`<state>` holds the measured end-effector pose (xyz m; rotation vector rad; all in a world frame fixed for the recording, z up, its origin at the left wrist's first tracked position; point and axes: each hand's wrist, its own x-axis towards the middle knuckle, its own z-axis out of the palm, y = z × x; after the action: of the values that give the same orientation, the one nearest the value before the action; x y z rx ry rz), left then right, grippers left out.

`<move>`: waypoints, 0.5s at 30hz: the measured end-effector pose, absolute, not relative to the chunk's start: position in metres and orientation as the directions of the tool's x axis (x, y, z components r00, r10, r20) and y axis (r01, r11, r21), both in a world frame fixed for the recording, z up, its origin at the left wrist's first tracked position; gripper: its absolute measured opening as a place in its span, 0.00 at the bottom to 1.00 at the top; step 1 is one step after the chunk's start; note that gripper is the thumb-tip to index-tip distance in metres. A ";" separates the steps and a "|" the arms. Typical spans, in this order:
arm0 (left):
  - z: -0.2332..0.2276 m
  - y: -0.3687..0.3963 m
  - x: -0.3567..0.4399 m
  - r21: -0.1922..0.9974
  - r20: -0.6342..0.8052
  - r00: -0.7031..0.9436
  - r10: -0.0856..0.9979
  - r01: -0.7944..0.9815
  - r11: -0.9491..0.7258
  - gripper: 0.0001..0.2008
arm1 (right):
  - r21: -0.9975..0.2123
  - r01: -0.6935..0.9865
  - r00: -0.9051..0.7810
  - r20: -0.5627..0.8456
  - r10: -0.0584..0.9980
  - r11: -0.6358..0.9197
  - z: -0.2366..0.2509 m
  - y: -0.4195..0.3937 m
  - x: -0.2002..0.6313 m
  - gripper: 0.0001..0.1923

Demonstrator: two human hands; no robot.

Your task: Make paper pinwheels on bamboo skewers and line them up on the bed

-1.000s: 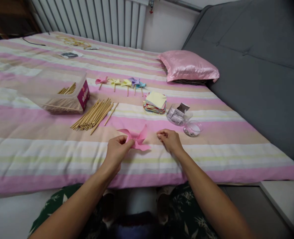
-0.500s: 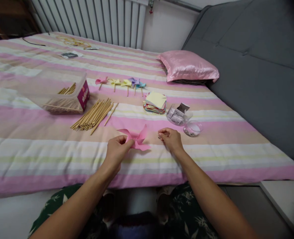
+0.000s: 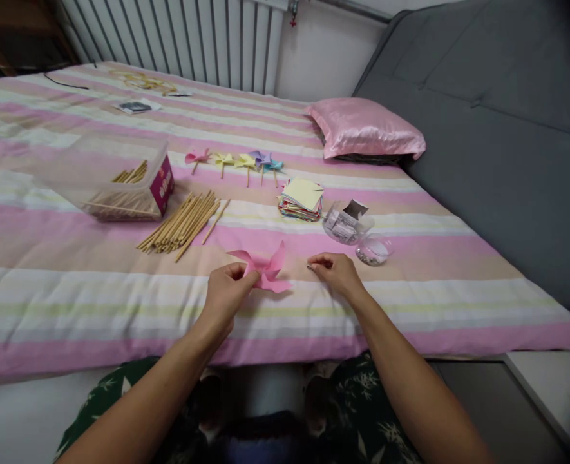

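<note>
Bare striped bedspread [image 3: 72, 290] lies open left of the hands, near the lower edge. Below frame centre, the left hand [image 3: 225, 293] pinches a pink paper pinwheel [image 3: 265, 267] — creased, pointed blades. The right hand [image 3: 335, 270], just right of it, fingers curled, pinches a small pin [image 3: 308, 266]. Wooden sticks [image 3: 181, 222] lie upper left.

I can't read any text from here. The clear plastic box [image 3: 105, 177] holding sticks on the bed carries a magenta label [image 3: 161, 185] with white characters, too blurred to make out. The small packet [image 3: 133, 106] farther up the bed shows dark print, also illegible.
</note>
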<state>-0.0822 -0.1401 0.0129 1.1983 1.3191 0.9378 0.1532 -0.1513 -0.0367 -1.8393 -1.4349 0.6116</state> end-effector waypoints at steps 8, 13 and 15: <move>0.012 -0.140 -0.082 0.975 -0.195 0.079 0.978 0.127 0.184 0.08 | -0.683 0.719 0.218 0.043 0.975 -0.131 -0.031 -0.152 0.150 0.07; 0.011 -0.140 -0.082 0.975 -0.191 0.086 0.978 0.129 0.179 0.08 | -0.638 0.760 0.195 0.041 0.980 -0.125 -0.033 -0.150 0.148 0.09; 0.012 -0.140 -0.082 0.975 -0.189 0.083 0.978 0.131 0.178 0.08 | -0.626 0.768 0.202 0.037 0.979 -0.135 -0.033 -0.149 0.147 0.09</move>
<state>-0.0823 -0.1402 0.0121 1.2017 1.3084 0.9422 0.1465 -0.1488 -0.0329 -1.9616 -1.6201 0.5290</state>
